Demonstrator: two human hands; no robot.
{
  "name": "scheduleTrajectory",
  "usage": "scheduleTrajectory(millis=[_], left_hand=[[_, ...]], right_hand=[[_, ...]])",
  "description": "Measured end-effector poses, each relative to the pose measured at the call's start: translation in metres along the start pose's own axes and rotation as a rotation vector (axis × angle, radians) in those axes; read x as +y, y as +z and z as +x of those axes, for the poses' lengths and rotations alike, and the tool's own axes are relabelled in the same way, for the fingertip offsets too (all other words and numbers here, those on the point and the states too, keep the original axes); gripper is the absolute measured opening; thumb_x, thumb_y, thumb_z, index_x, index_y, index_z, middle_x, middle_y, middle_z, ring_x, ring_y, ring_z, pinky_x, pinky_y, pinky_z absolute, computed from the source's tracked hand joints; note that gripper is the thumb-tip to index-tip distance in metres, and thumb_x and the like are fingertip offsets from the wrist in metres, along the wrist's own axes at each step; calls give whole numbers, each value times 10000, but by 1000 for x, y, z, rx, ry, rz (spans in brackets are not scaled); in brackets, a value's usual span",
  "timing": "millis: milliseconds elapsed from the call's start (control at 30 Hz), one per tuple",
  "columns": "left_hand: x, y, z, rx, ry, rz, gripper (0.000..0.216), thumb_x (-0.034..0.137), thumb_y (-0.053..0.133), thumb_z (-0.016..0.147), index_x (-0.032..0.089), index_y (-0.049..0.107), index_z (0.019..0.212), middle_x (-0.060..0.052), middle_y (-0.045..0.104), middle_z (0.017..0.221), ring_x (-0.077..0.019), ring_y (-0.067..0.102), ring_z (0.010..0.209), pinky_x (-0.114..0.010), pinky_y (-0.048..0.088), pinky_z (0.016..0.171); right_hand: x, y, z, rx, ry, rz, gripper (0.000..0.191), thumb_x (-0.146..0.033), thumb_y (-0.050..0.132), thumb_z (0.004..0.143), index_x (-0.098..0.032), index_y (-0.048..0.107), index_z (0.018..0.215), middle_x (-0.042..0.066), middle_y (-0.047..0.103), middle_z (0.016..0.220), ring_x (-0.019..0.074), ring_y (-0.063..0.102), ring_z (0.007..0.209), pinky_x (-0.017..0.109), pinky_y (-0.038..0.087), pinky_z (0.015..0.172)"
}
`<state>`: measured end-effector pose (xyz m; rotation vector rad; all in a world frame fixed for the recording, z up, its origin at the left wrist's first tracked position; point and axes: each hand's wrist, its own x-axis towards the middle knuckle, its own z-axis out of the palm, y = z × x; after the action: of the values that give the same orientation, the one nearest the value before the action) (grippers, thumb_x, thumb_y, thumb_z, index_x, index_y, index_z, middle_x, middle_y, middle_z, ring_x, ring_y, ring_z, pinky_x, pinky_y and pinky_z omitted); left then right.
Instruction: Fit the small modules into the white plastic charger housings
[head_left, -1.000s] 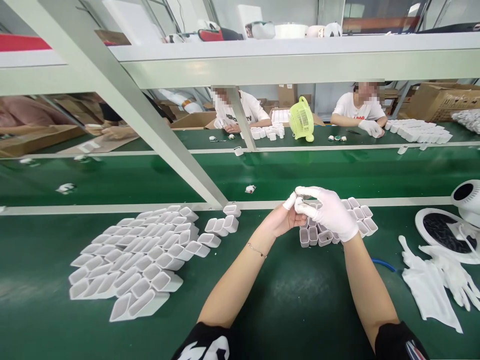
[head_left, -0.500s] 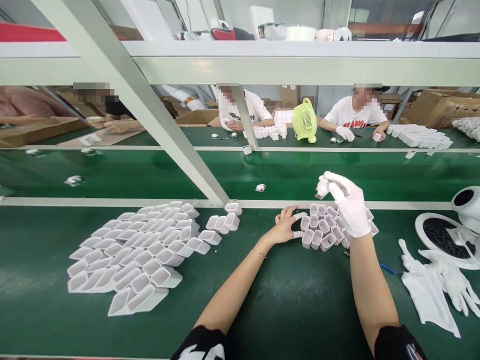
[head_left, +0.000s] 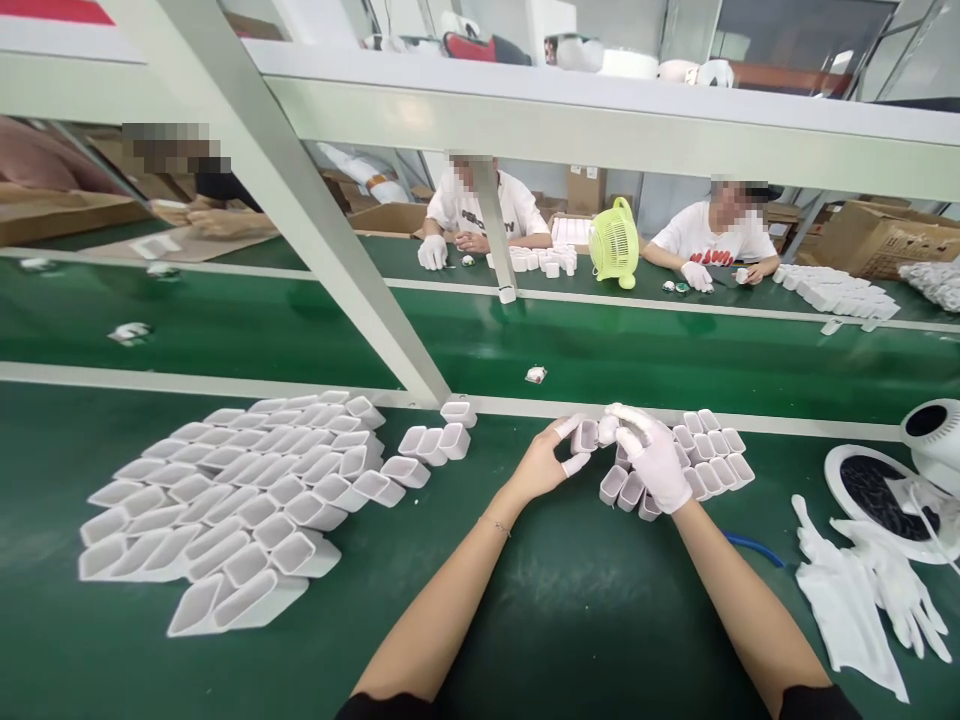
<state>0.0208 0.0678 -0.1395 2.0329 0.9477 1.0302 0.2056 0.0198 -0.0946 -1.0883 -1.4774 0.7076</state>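
Note:
My left hand (head_left: pixel 544 464), with white covers on its finger and thumb tips, pinches a small white open-topped plastic case (head_left: pixel 584 437). Close against that case, my white-gloved right hand (head_left: pixel 654 462) grips a small rounded white part (head_left: pixel 608 430); whether the two pieces touch I cannot tell. Beneath and behind the right hand stands a cluster of similar small white cases (head_left: pixel 721 470), partly hidden by the glove. To the left, a larger group of white cases (head_left: pixel 247 490) covers the green table.
A white round-based device (head_left: pixel 885 500) and a pair of white gloves (head_left: pixel 862 590) lie at right, near a blue cord (head_left: pixel 757 547). A slanted metal post (head_left: pixel 322 230) crosses the left. Beyond a green belt (head_left: pixel 480 340) carrying small parts, co-workers sit near a yellow-green fan (head_left: pixel 615 245).
My left hand has lifted a case from the cluster's left side. My right hand has come down and left, bringing the white part beside it. The view has tilted slightly.

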Motion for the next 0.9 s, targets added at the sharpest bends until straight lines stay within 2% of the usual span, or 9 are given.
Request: scheduleTrajectory(millis=[200, 567, 833, 900], left_hand=[[2, -2, -2, 29, 59, -11, 500, 275, 651, 736, 193, 584, 1224, -118, 615, 1206, -285, 581, 1121, -431, 439, 1008], [5, -2, -5, 84, 111, 16, 466, 260, 644, 744, 211, 579, 1203, -109, 612, 1201, -274, 562, 1133, -434, 436, 1010], [4, 0, -6, 122, 179, 39, 469, 241, 645, 743, 205, 575, 1205, -123, 620, 1187, -277, 570, 1114, -447, 446, 989], [5, 0, -6, 126, 206, 45, 454, 248, 647, 757, 208, 578, 1203, -122, 630, 1173, -276, 575, 1102, -449, 447, 986]], right_hand=[[5, 8, -4, -20, -51, -140, 297, -283, 551, 842, -250, 678, 1108, 75, 686, 1154, 236, 614, 1114, 437, 467, 1009], [7, 5, -7, -129, -186, -271, 300, -266, 544, 873, -264, 657, 1151, 67, 656, 1231, 235, 592, 1166, 440, 449, 1043], [8, 5, -6, -235, -149, -218, 283, -284, 600, 836, -278, 678, 1108, 64, 633, 1256, 255, 559, 1211, 451, 424, 1064], [6, 5, -6, -240, -112, -168, 415, -321, 611, 832, -269, 597, 1244, 87, 564, 1347, 266, 517, 1259, 459, 430, 1055]])
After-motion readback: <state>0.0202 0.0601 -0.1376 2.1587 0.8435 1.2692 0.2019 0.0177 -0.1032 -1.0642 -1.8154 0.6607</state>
